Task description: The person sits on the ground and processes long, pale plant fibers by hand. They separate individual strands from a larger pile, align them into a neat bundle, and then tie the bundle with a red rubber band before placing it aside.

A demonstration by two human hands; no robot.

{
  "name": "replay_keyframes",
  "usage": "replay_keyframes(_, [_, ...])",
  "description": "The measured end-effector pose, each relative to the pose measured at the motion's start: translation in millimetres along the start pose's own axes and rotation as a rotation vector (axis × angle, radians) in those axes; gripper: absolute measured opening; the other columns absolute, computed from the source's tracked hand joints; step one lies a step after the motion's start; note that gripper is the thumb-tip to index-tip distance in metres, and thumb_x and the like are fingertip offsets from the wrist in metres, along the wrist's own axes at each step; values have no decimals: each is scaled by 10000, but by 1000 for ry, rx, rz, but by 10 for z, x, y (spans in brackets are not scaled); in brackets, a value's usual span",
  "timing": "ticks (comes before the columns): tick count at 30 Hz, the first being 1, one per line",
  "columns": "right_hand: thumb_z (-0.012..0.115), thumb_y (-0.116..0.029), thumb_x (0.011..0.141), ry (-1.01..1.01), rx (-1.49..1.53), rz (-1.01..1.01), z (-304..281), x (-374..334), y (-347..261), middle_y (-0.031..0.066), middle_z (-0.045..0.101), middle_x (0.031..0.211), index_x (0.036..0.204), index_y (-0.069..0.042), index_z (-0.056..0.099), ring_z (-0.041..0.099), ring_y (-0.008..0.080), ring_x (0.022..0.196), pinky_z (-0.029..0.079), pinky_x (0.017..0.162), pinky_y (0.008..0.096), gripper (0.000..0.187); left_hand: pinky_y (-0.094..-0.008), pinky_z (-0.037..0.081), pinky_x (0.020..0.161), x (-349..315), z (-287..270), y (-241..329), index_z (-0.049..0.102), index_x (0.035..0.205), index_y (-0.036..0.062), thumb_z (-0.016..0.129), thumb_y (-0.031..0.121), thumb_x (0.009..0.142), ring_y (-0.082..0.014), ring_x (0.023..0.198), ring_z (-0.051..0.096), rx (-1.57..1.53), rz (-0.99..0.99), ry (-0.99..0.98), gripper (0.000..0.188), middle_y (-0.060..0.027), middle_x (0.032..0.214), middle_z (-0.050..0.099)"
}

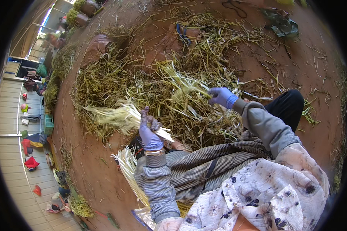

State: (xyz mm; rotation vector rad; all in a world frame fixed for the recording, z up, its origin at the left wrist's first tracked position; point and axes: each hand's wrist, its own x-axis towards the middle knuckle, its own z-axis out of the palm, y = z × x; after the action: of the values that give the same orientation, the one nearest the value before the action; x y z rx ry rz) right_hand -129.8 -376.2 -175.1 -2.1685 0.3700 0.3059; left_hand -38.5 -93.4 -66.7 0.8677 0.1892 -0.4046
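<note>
My left hand [149, 133], in a purple glove with soiled fingers, is closed around a bundle of pale stalks [133, 117]. Their cut ends stick out to the right of the fist, and the wispy ends fan out to the left, blurred. My right hand [223, 97], gloved in purple too, pinches a few yellow-green stalks [187, 86] that reach up and to the left. Beneath both hands spreads a big heap of loose, withered stalks [104, 84]. Beside my left forearm lies a thicker bunch of long pale stalks [128, 163], partly hidden by the sleeve.
Reddish-brown ground [88, 165] surrounds the heap. A dark plastic sheet [283, 25] lies at the far right. More stalk piles [61, 61] line the left side, near a green crate [48, 124] and a pale panelled wall [7, 154] with bags and clothes beside it.
</note>
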Motion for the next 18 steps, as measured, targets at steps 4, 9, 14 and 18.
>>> replay_keyframes(4, [578, -218, 828, -18, 365, -155, -131, -55, -655, 72, 647, 866, 1002, -68, 592, 611, 163, 779, 482, 784, 306, 231, -169, 318, 367, -37, 189, -307, 549, 1002, 15, 570, 277, 843, -39, 435, 390, 337, -86, 95, 307, -2, 708, 545])
replay_keyframes(9, [554, -236, 850, -148, 477, -284, 288, -177, -1069, 100, 653, 797, 954, -28, 625, 607, 170, 707, 472, 669, 287, 243, -171, 371, 394, -71, 315, -479, 614, 884, 26, 662, 211, 780, -53, 457, 457, 501, -151, 106, 218, -17, 672, 583])
replay_keyframes(14, [560, -267, 853, -76, 537, -303, 417, -166, -1177, 79, 635, 709, 967, -22, 628, 541, 106, 616, 452, 594, 265, 278, -178, 395, 403, -126, 338, -372, 628, 819, 25, 668, 193, 777, -63, 492, 507, 529, -59, 112, 178, 1, 627, 564])
replay_keyframes(18, [591, -271, 833, -16, 591, -168, 444, -182, -1205, 55, 635, 695, 949, -42, 639, 511, 92, 581, 444, 568, 258, 261, -159, 386, 445, -135, 331, -317, 646, 879, 47, 631, 209, 805, -43, 535, 495, 521, -114, 105, 178, -2, 730, 607])
